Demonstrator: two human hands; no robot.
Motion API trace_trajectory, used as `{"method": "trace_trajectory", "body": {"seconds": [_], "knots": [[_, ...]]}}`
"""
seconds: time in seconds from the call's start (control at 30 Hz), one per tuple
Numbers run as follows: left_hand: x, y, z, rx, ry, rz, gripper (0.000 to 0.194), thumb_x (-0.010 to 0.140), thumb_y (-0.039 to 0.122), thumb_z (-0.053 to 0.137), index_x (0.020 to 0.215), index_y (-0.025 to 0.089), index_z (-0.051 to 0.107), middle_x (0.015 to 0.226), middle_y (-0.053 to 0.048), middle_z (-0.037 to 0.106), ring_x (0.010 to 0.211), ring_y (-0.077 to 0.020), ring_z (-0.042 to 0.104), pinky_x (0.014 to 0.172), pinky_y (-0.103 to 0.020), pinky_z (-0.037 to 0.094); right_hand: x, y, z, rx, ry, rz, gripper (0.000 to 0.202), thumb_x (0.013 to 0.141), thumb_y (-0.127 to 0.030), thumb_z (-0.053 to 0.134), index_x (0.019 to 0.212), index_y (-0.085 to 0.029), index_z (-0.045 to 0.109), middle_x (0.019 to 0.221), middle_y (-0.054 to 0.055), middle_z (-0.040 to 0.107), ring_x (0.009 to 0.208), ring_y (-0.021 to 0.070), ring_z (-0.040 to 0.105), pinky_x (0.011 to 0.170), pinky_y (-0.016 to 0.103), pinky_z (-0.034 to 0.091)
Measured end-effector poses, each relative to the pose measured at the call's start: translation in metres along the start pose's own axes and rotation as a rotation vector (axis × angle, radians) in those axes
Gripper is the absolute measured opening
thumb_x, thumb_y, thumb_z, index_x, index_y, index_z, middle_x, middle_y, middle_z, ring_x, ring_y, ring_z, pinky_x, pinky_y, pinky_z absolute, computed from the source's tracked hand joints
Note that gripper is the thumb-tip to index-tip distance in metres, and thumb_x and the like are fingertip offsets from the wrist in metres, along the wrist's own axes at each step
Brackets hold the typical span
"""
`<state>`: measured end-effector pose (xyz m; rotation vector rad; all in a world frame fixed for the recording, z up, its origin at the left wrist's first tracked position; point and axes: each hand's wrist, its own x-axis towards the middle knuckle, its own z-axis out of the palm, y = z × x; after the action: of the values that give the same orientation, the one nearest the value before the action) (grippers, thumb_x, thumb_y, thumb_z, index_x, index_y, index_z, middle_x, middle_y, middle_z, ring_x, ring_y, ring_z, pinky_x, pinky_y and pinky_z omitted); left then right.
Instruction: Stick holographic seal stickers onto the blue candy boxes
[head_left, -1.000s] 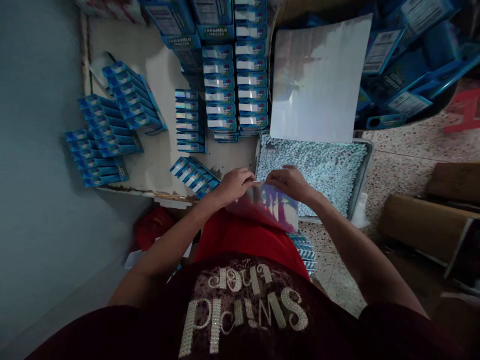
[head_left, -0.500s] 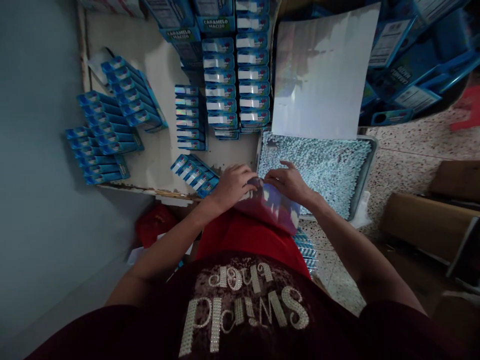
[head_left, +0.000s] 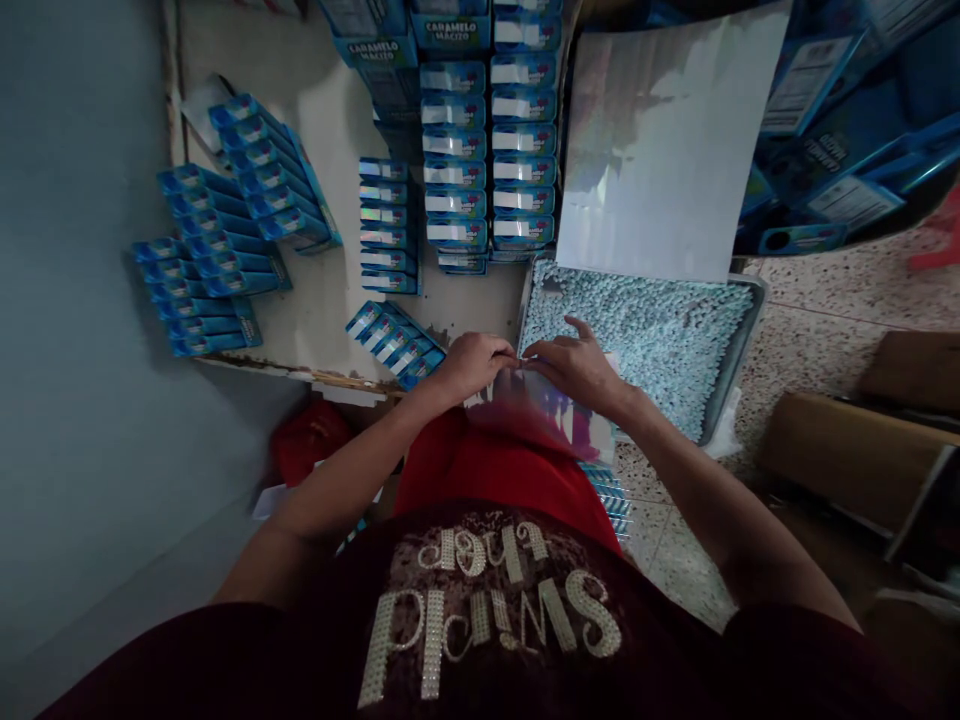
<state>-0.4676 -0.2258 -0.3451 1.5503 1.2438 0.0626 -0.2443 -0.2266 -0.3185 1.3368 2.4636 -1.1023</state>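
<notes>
My left hand [head_left: 474, 364] and my right hand [head_left: 576, 366] meet over my lap and pinch the top edge of a shiny holographic sheet [head_left: 559, 418] that droops over my red trousers. Just beyond the hands lies a metal tray [head_left: 739, 345] full of small pale blue candies [head_left: 652, 325]. A short row of blue candy boxes [head_left: 394, 340] lies on the table beside my left hand.
Rows of blue boxes [head_left: 487, 160] stand at the back of the white table [head_left: 330, 290], with more rows [head_left: 217, 250] at its left. A large silver sheet [head_left: 667, 150] leans over the tray's far end. Blue cartons [head_left: 832, 110] pile up at right. Brown cardboard [head_left: 855, 450] lies on the speckled floor.
Both hands have shifted slightly right and closer together on the sheet's top edge. The sheet has flexed and now hangs flatter over my lap.
</notes>
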Motion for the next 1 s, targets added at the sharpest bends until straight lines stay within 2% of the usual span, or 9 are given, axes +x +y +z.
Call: {"method": "trace_trajectory", "body": {"seconds": [0.17, 0.3, 0.4, 0.53, 0.63, 0.7, 0.77, 0.87, 1.0], "knots": [[-0.013, 0.01, -0.011, 0.16, 0.052, 0.014, 0.021, 0.095, 0.026, 0.072, 0.113, 0.027, 0.085, 0.112, -0.008, 0.084, 0.108, -0.0261, 0.075, 0.097, -0.035, 0.054, 0.005, 0.009, 0.014, 0.04, 0.031, 0.078, 0.027, 0.109, -0.032, 0.052, 0.1, -0.021, 0.074, 0.087, 0.003, 0.08, 0.084, 0.0213, 0.075, 0.129, 0.051, 0.02], [-0.02, 0.003, -0.018, 0.212, 0.007, -0.058, 0.023, 0.097, 0.022, 0.068, 0.112, 0.027, 0.085, 0.113, -0.007, 0.084, 0.108, -0.0251, 0.077, 0.096, -0.034, 0.055, 0.007, 0.018, 0.013, 0.15, -0.002, 0.087, 0.027, 0.108, -0.034, 0.054, 0.095, -0.023, 0.074, 0.082, -0.001, 0.079, 0.078, 0.0188, 0.073, 0.129, 0.055, 0.018], [-0.015, -0.009, -0.02, 0.168, -0.051, -0.116, 0.022, 0.098, 0.02, 0.066, 0.106, 0.025, 0.086, 0.107, -0.007, 0.085, 0.102, -0.0236, 0.078, 0.091, -0.032, 0.056, 0.012, 0.009, 0.008, 0.123, -0.015, 0.066, 0.025, 0.107, -0.039, 0.056, 0.1, -0.024, 0.076, 0.088, 0.002, 0.081, 0.091, 0.0238, 0.075, 0.129, 0.06, 0.016], [-0.007, -0.022, -0.02, 0.044, -0.1, -0.096, 0.021, 0.092, 0.017, 0.067, 0.1, 0.023, 0.086, 0.101, -0.006, 0.084, 0.097, -0.0223, 0.077, 0.089, -0.031, 0.056, 0.024, -0.006, 0.014, 0.104, 0.016, -0.016, 0.024, 0.106, -0.044, 0.06, 0.114, -0.028, 0.076, 0.098, 0.005, 0.083, 0.106, 0.0275, 0.075, 0.129, 0.06, 0.013], [-0.011, -0.027, -0.019, -0.093, -0.015, -0.098, 0.022, 0.09, 0.017, 0.066, 0.102, 0.022, 0.084, 0.098, -0.006, 0.083, 0.093, -0.0218, 0.076, 0.086, -0.031, 0.056, 0.031, -0.005, 0.027, 0.104, 0.024, -0.024, 0.026, 0.107, -0.04, 0.056, 0.105, -0.026, 0.077, 0.095, 0.005, 0.082, 0.097, 0.0248, 0.075, 0.129, 0.056, 0.015], [-0.018, -0.029, -0.016, -0.192, 0.056, -0.115, 0.023, 0.085, 0.018, 0.073, 0.106, 0.022, 0.081, 0.098, -0.005, 0.082, 0.09, -0.0208, 0.074, 0.082, -0.03, 0.055, 0.032, 0.0, 0.033, 0.15, 0.046, 0.013, 0.029, 0.108, -0.038, 0.054, 0.098, -0.025, 0.077, 0.091, 0.003, 0.082, 0.092, 0.0231, 0.075, 0.128, 0.055, 0.017], [-0.026, -0.032, -0.01, -0.278, 0.139, -0.137, 0.028, 0.078, 0.02, 0.079, 0.106, 0.021, 0.078, 0.097, -0.003, 0.08, 0.085, -0.0185, 0.072, 0.077, -0.028, 0.054, 0.031, 0.005, 0.035, 0.225, 0.063, 0.048, 0.029, 0.107, -0.037, 0.054, 0.095, -0.025, 0.078, 0.09, 0.002, 0.081, 0.089, 0.022, 0.074, 0.127, 0.054, 0.017], [-0.034, -0.036, 0.0, -0.376, 0.263, -0.173, 0.023, 0.077, 0.022, 0.081, 0.099, 0.02, 0.076, 0.087, -0.001, 0.077, 0.078, -0.0153, 0.067, 0.072, -0.025, 0.051, 0.029, 0.008, 0.032, 0.323, 0.06, 0.074, 0.024, 0.105, -0.037, 0.059, 0.095, -0.026, 0.078, 0.088, 0.0, 0.081, 0.085, 0.0204, 0.073, 0.127, 0.055, 0.016], [-0.037, -0.037, 0.005, -0.466, 0.296, -0.241, 0.018, 0.077, 0.022, 0.081, 0.094, 0.018, 0.078, 0.08, 0.0, 0.074, 0.077, -0.0149, 0.067, 0.07, -0.024, 0.05, 0.027, 0.007, 0.032, 0.366, 0.083, 0.071, 0.024, 0.103, -0.04, 0.062, 0.093, -0.026, 0.078, 0.084, -0.001, 0.079, 0.079, 0.0189, 0.071, 0.126, 0.056, 0.017]]}}
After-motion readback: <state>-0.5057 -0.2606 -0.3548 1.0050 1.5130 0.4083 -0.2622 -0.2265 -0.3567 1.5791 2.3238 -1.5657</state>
